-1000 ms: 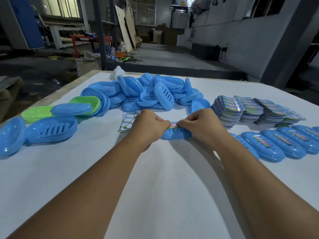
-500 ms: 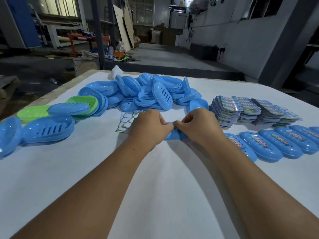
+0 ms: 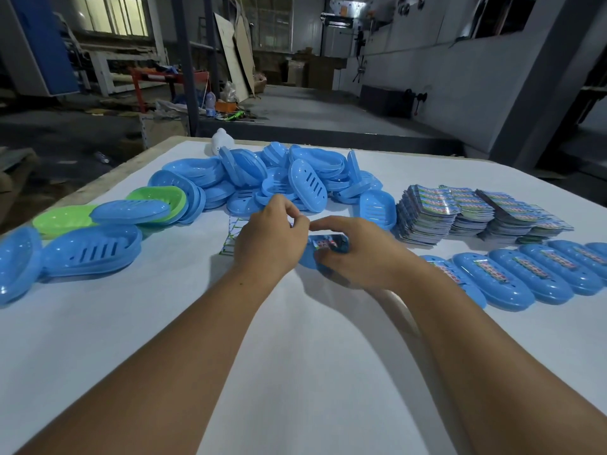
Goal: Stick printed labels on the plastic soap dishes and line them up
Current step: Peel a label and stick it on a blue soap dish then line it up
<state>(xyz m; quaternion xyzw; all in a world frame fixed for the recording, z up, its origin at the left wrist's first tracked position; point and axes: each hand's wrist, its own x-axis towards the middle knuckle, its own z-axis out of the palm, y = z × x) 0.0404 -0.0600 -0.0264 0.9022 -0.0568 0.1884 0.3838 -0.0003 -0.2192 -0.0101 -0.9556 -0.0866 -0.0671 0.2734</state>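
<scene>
My right hand (image 3: pixel 358 257) grips a blue soap dish (image 3: pixel 307 259) near the table's middle; a printed label (image 3: pixel 328 242) shows on the dish's top between my fingers. Just left of the dish, my left hand (image 3: pixel 272 239) is lifted off it, with fingers curled and thumb against forefinger; nothing shows between them. A row of labelled blue dishes (image 3: pixel 505 284) runs along the right. Loose blue dishes are heaped in a pile (image 3: pixel 308 185) behind my hands. Stacks of printed labels (image 3: pixel 427 218) stand at the right rear.
A partly used sticker sheet (image 3: pixel 231 239) lies under my left hand. More blue dishes (image 3: pixel 92 251) and green ones (image 3: pixel 62 218) lie at the left. A white bottle (image 3: pixel 220 144) stands at the far edge of the white table (image 3: pixel 295 356). Beyond is a dim workshop floor.
Both hands were pressing the label onto the dish. Now my left hand has lifted off and drawn left, while my right hand has closed round the dish, leaving the label uncovered.
</scene>
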